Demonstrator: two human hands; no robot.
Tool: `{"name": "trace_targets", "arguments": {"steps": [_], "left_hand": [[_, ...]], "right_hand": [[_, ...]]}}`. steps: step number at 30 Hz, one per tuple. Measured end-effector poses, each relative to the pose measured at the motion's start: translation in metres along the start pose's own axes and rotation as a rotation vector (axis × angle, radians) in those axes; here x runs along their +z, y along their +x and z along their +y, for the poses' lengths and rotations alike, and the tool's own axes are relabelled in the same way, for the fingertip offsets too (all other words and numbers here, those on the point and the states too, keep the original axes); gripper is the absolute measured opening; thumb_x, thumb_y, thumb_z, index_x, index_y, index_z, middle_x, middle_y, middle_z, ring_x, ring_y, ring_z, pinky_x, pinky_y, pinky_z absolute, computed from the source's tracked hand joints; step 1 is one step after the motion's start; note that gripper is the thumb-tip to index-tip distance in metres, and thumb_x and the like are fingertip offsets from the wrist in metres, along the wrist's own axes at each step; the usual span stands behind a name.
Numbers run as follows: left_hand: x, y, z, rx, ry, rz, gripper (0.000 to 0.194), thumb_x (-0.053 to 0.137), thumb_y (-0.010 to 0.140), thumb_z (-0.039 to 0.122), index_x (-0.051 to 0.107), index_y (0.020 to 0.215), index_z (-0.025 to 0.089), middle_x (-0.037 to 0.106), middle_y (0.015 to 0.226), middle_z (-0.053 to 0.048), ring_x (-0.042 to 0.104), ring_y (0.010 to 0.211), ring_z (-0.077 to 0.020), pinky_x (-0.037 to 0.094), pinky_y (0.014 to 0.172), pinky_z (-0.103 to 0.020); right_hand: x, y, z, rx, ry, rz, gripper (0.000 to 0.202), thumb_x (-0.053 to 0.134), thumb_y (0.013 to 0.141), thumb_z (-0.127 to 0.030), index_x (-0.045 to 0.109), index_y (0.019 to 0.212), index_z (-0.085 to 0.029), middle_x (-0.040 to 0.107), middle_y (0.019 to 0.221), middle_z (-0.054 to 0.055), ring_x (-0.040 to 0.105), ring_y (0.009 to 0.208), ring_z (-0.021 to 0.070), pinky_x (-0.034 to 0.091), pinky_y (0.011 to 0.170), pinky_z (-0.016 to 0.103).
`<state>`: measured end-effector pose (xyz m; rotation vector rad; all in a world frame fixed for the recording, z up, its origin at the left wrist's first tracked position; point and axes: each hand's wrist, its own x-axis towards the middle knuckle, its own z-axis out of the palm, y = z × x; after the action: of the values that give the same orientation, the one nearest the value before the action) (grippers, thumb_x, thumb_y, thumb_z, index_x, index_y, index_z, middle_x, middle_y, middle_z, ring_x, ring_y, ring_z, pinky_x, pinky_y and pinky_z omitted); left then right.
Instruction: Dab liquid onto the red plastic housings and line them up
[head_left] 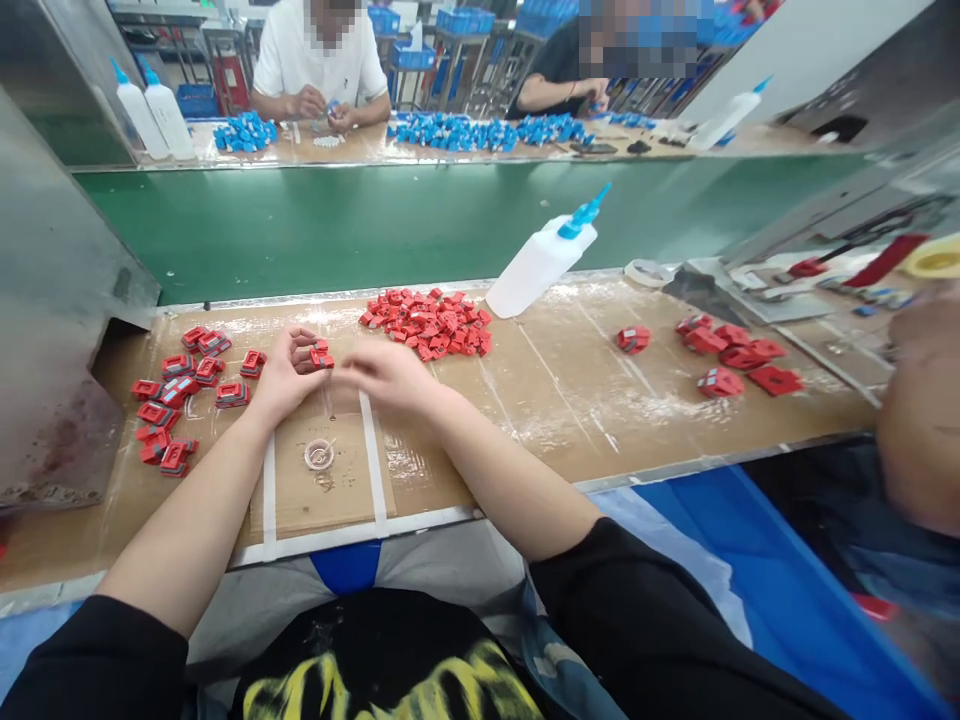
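Observation:
My left hand [289,372] is closed on a small red plastic part [322,355], held between thumb and fingers above the cardboard-covered bench. Close on its right is my right hand [390,372], smeared by motion, so what its fingers hold, if anything, does not show. A heap of loose red parts [431,322] lies just beyond my right hand. To the left of my left hand are several red and grey assembled pieces [178,388]. Below both hands, a small round clear dish [319,455] rests on a taped cardboard sheet [337,500].
A white bottle with a blue nozzle [536,268] leans behind the heap. More red pieces [720,342] lie at the right, near another person's arm [922,410]. Metal panels [52,330] bound the left. Across the green conveyor belt [360,215], two people handle blue parts [465,133].

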<state>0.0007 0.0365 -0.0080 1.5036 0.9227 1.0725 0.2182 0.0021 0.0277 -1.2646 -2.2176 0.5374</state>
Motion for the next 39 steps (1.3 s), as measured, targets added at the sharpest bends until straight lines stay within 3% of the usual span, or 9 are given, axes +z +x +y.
{"name": "trace_targets", "arguments": {"steps": [3,7,11,18,26,31,34,36,39], "left_hand": [[0.000,-0.002,-0.001,-0.015,0.027,-0.023,0.063,0.081,0.071,0.017,0.052,0.127,0.024,0.066,0.120,-0.006,0.073,0.103,-0.0170,0.060,0.097,-0.035],[-0.001,-0.004,0.000,-0.037,0.046,-0.004,0.069,0.081,0.071,0.018,0.053,0.133,0.023,0.062,0.119,-0.005,0.074,0.099,-0.0159,0.059,0.097,-0.035],[-0.002,-0.007,-0.001,-0.025,0.044,0.005,0.067,0.079,0.073,0.019,0.052,0.134,0.024,0.060,0.121,-0.004,0.076,0.092,-0.0141,0.061,0.094,-0.033],[0.000,-0.008,-0.005,-0.017,0.103,0.006,0.066,0.080,0.074,0.022,0.054,0.134,0.025,0.064,0.125,-0.007,0.077,0.095,-0.0178,0.061,0.096,-0.037],[0.000,-0.009,0.003,-0.048,0.109,-0.002,0.068,0.078,0.074,0.024,0.057,0.138,0.021,0.064,0.132,-0.010,0.078,0.099,-0.0204,0.062,0.097,-0.038],[-0.001,-0.009,0.002,-0.056,0.089,-0.013,0.067,0.077,0.074,0.024,0.059,0.138,0.020,0.067,0.134,-0.011,0.077,0.105,-0.0225,0.062,0.101,-0.039],[-0.001,-0.009,0.002,-0.052,0.096,0.004,0.067,0.078,0.074,0.023,0.060,0.138,0.021,0.068,0.133,-0.010,0.077,0.103,-0.0218,0.062,0.100,-0.039],[-0.001,-0.008,0.001,-0.040,0.110,0.032,0.067,0.078,0.074,0.023,0.060,0.139,0.022,0.068,0.131,-0.010,0.077,0.101,-0.0207,0.063,0.099,-0.038],[-0.003,-0.008,0.000,-0.018,0.112,0.074,0.067,0.078,0.075,0.022,0.060,0.140,0.022,0.069,0.129,-0.010,0.077,0.101,-0.0202,0.063,0.096,-0.037]], "right_hand": [[-0.016,0.039,0.030,0.314,-0.322,0.204,0.029,0.060,0.102,-0.042,0.076,0.107,-0.018,0.067,0.115,0.012,0.062,0.100,0.0244,0.044,0.082,0.034],[-0.019,0.071,0.054,0.288,-0.519,0.033,0.019,0.067,0.097,-0.029,0.078,0.098,-0.014,0.063,0.122,0.017,0.060,0.112,0.0307,0.047,0.092,0.039],[-0.009,0.056,0.057,0.183,-0.414,0.083,0.021,0.058,0.103,-0.026,0.077,0.102,-0.019,0.065,0.118,0.011,0.061,0.113,0.0256,0.049,0.095,0.036],[0.004,0.034,0.063,0.301,-0.470,0.154,0.033,0.058,0.104,-0.041,0.073,0.124,-0.021,0.063,0.123,0.014,0.060,0.116,0.0294,0.050,0.086,0.036],[-0.001,0.047,0.070,0.128,-0.487,-0.042,0.039,0.048,0.100,-0.011,0.073,0.129,-0.019,0.070,0.125,0.013,0.059,0.116,0.0270,0.045,0.105,0.038],[0.004,0.045,0.063,0.101,-0.464,-0.037,0.028,0.057,0.100,-0.023,0.079,0.115,-0.020,0.069,0.120,0.012,0.061,0.114,0.0276,0.045,0.104,0.039],[0.010,0.042,0.051,0.152,-0.450,0.052,0.034,0.049,0.102,-0.018,0.077,0.122,-0.017,0.068,0.121,0.013,0.062,0.114,0.0261,0.046,0.101,0.037],[0.015,0.039,0.042,0.186,-0.384,0.100,0.031,0.054,0.104,-0.028,0.075,0.123,-0.016,0.068,0.118,0.013,0.063,0.110,0.0248,0.048,0.096,0.035],[0.021,0.037,0.032,0.187,-0.292,0.038,0.026,0.067,0.100,-0.038,0.079,0.109,-0.018,0.069,0.105,0.009,0.065,0.099,0.0219,0.050,0.091,0.033]]}}
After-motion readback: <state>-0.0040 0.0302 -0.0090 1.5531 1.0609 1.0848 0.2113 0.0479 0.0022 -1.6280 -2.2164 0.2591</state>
